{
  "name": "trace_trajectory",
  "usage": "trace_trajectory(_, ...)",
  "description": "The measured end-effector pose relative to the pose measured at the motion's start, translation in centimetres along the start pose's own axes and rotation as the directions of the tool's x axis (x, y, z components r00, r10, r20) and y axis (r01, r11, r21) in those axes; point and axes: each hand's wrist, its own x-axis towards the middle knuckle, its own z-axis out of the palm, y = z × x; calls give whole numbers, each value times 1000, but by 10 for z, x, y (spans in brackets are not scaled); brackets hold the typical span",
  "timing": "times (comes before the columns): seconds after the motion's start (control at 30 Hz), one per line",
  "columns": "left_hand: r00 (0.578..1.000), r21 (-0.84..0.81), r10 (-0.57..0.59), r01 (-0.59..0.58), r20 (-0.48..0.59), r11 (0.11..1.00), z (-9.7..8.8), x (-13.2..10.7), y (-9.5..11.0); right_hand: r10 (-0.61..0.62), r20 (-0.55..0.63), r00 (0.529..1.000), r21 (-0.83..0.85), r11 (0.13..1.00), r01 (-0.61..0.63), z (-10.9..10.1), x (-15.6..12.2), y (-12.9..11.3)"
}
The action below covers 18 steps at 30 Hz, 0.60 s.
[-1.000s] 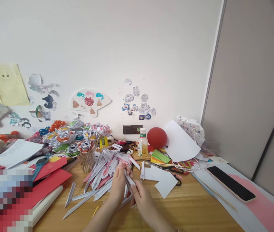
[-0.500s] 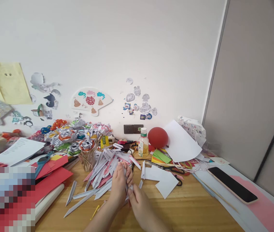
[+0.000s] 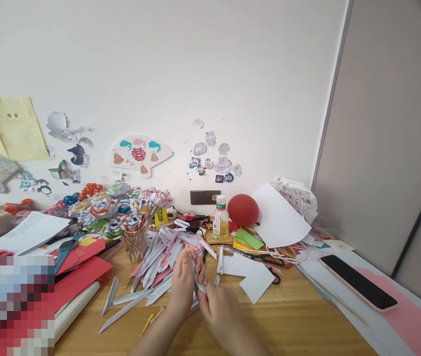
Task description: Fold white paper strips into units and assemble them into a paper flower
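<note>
Both hands meet above the wooden table, around one narrow strip of folded white paper (image 3: 199, 285). My left hand (image 3: 185, 279) is closed round the upper part of the strip, its fingers curled over it. My right hand (image 3: 215, 304) pinches the lower end between thumb and fingers. Much of the strip is hidden by the hands. Just beyond them lies a loose heap of folded white and pink paper strips (image 3: 160, 257). A single folded strip (image 3: 110, 295) lies apart on the left.
Paper flowers (image 3: 102, 207) stand in a holder of thin sticks (image 3: 135, 247) at the back left. A bottle (image 3: 220, 220) and a red balloon (image 3: 243, 210) stand near the wall. White paper (image 3: 257, 279), black-handled scissors (image 3: 276, 276) and a phone (image 3: 358, 283) lie to the right.
My right hand has shifted slightly up and right along the strip, and more of the white paper shows between the hands. The left hand stays nearly in place.
</note>
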Motion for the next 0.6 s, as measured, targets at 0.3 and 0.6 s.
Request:
trace_trajectory(0.3,986,-164,-137,120,-94,979,6,-2,0,74,40,997,254,964,-81,7,-6,-7)
trace_trajectory(0.6,983,-247,-183,169,-34,954,4,1,5,111,121,986,343,928,-146,6,-4,-13)
